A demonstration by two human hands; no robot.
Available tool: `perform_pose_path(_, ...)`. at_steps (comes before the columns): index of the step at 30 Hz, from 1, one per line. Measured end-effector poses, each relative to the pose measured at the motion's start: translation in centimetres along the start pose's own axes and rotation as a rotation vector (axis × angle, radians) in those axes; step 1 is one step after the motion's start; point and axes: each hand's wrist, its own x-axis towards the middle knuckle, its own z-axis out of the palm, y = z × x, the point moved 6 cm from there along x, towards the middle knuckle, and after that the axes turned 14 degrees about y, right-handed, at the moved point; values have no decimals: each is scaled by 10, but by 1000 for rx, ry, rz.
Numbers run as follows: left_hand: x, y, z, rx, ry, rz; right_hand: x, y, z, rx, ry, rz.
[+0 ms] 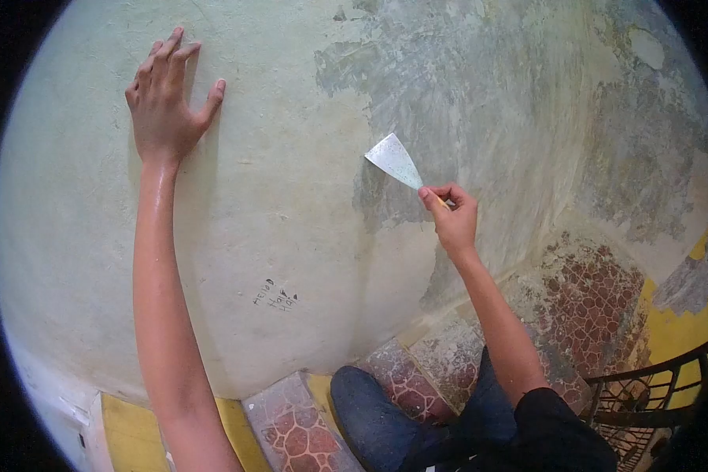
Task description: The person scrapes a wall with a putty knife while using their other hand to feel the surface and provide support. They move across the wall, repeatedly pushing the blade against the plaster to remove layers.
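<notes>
My left hand [165, 98] is pressed flat against a pale green painted wall [291, 197], fingers spread, at the upper left. My right hand [451, 214] grips the handle of a metal scraper [393, 159]. The wide blade points up and left, and its edge touches the wall at the border of a patch where the paint is gone and grey plaster shows [464, 86].
Small handwritten marks [275, 297] sit low on the wall. Below are stair steps with red cobble-pattern tiles [291, 421] and yellow edges. My knee in blue jeans [370, 405] rests on a step. A dark metal railing [645, 385] stands at the lower right.
</notes>
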Motion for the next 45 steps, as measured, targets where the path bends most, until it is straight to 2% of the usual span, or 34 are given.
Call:
perform_pose_path(2, 1, -1, 0, 10, -5, -1, -7, 5, 4, 140, 26, 122)
perform_pose_path(6, 0, 2, -1, 0, 7, 11, -6, 5, 2, 56, 38, 143)
perform_pose_path(8, 1, 2, 0, 1, 14, 9, -15, 10, 5, 64, 59, 26)
perform_pose_path(14, 1, 1, -1, -13, 30, 31, -30, 3, 9, 137, 144, 112)
perform_pose_path(18, 1, 0, -2, 11, 12, 9, -39, 7, 14, 119, 162, 54)
perform_pose_path(20, 2, 0, -1, 5, 11, 8, -39, 8, 12, 109, 176, 122)
perform_pose_path(24, -2, 2, 0, 6, 17, 18, -51, 8, 16, 168, 170, 88)
perform_pose_path(30, -1, 0, -1, 13, 15, 10, -57, 11, 22, 189, 133, 281)
perform_pose_path(32, 0, 1, -1, -8, 32, 4, -68, 5, 26, 26, 44, 141)
perform_pose_path(33, 0, 0, -1, 0, 33, 11, -72, 6, 24, 27, 46, 136)
perform_pose_path(35, -1, -2, -1, 11, 32, 18, -86, 2, 30, 43, -114, 38)
perform_pose_path(38, -2, -2, 1, 3, 39, 24, -95, -1, 33, 96, -237, 162)
perform_pose_path(42, -3, -3, 1, -11, 26, 19, -96, 0, 35, 24, -212, 59)
perform_pose_path(44, -3, -2, 2, -1, 15, 18, -97, 3, 32, -76, -97, -151)
perform_pose_path(45, -3, -2, 1, -3, 20, 19, -98, -1, 31, -74, -94, -151)
